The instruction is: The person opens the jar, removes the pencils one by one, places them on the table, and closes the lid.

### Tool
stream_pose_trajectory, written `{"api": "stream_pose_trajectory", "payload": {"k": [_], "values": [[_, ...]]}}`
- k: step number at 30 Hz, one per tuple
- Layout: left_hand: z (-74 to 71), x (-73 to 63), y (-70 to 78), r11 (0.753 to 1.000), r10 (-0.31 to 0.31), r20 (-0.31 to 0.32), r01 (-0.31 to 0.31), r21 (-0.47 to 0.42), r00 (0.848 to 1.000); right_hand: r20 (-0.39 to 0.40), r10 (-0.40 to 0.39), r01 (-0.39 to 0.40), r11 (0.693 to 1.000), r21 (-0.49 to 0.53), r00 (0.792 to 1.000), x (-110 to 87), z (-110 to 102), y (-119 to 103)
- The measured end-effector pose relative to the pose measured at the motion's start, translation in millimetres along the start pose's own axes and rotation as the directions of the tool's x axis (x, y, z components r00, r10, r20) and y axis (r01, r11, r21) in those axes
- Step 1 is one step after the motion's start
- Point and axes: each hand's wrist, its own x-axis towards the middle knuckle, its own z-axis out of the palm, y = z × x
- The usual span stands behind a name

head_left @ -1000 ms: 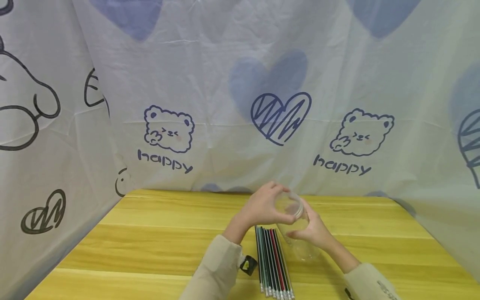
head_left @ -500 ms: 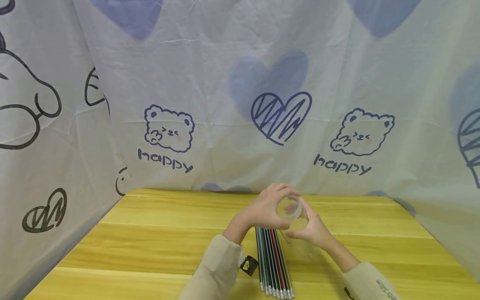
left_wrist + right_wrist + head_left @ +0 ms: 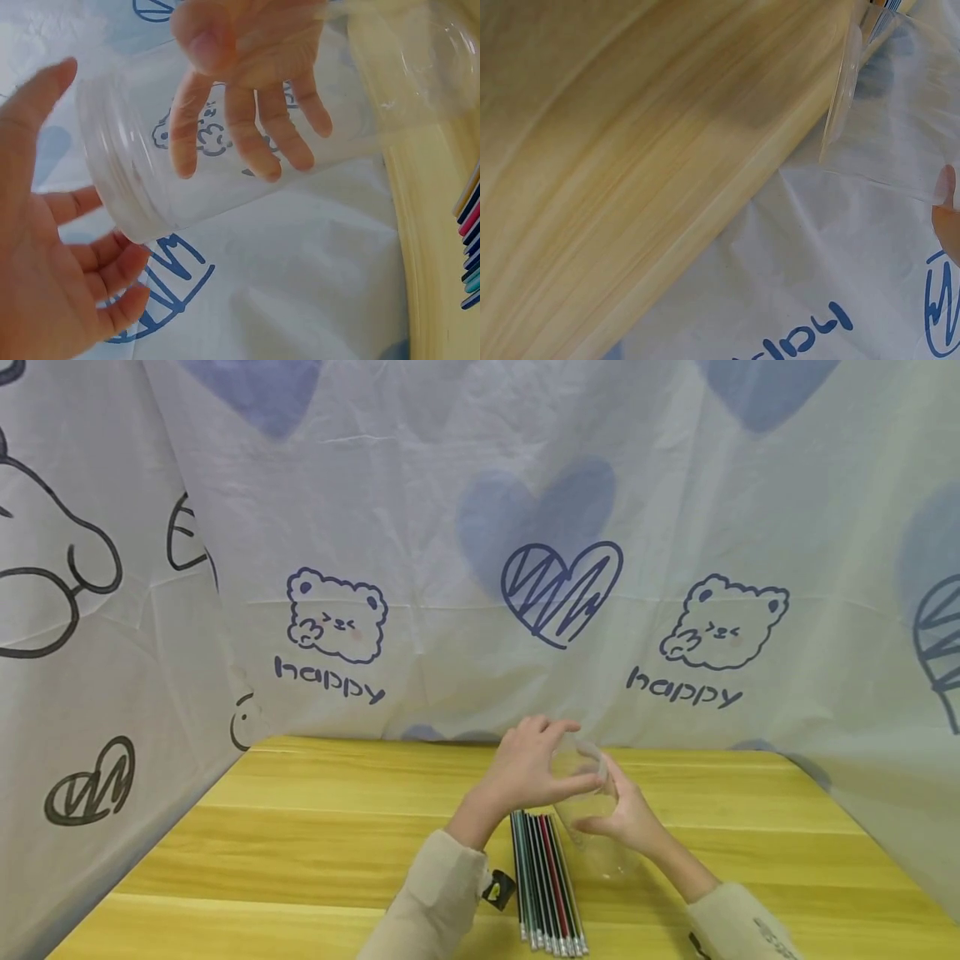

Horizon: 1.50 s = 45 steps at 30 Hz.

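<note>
A clear plastic jar [image 3: 609, 858] is held tilted above the yellow wooden table. My right hand [image 3: 628, 814] grips its body; through the clear wall in the left wrist view, the right fingers [image 3: 247, 135] show spread along it. Around the jar's ringed upper end [image 3: 120, 157] is my left hand [image 3: 525, 767], thumb and fingers spread wide. The left thumb stands off the rim, while some left fingertips lie at its lower edge. Whether that end is a lid or a bare neck, I cannot tell. In the right wrist view the jar's base end [image 3: 892, 112] and one fingertip show.
Several dark, green and red pencils [image 3: 546, 885] with eraser ends lie side by side on the table [image 3: 315, 835], just left of the jar. A white cloth [image 3: 450, 610] printed with bears and hearts hangs behind the table. A black device [image 3: 497, 890] sits at the left cuff.
My left hand has turned back and forth around the jar's upper end, its fingers now lifted and spread wider than half a second ago. The right hand and the pencils have stayed put.
</note>
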Motion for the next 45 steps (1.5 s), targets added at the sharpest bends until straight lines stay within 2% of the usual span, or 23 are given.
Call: {"api": "stream_pose_trajectory", "payload": {"k": [4,8,11,15,26,32,37,45], "values": [[2.0,-0.8,2.2,0.992,-0.071,-0.045,0.076,0.102,0.996,0.006,0.015,-0.015,1.0,-0.006,1.0,0.3,0.6,-1.2],[3.0,-1.4,3.3,0.983,-0.099,-0.056,0.107,0.148,0.993,0.007,0.011,-0.011,1.0,0.005,1.0,0.5,1.7,-2.7],[3.2,-1.6,3.5,0.984,-0.115,-0.047,0.12,0.132,0.992,0.005,0.01,-0.01,1.0,0.011,1.0,0.6,2.3,-2.8],[3.3,-1.4,2.8,0.991,-0.122,-0.015,0.123,0.052,0.992,-0.002,0.018,-0.018,1.0,0.004,1.0,0.2,2.6,-1.7],[0.0,-1.4,2.3,0.996,-0.077,0.063,0.08,-0.042,0.995,-0.005,0.001,-0.001,1.0,-0.009,1.0,0.9,3.2,-0.1],[-0.4,-1.0,-1.6,0.993,-0.021,0.084,0.03,-0.112,0.996,0.0,0.018,-0.018,1.0,0.004,1.0,0.4,3.7,-3.6],[-0.9,-1.7,-5.3,0.99,0.038,0.081,-0.027,-0.137,0.996,0.004,-0.002,0.002,1.0,0.0,1.0,0.6,4.5,-4.2],[3.8,-1.4,-8.3,0.984,0.067,0.049,-0.058,-0.166,0.997,0.0,-0.01,0.01,1.0,-0.013,1.0,-0.8,2.4,-0.6]]}}
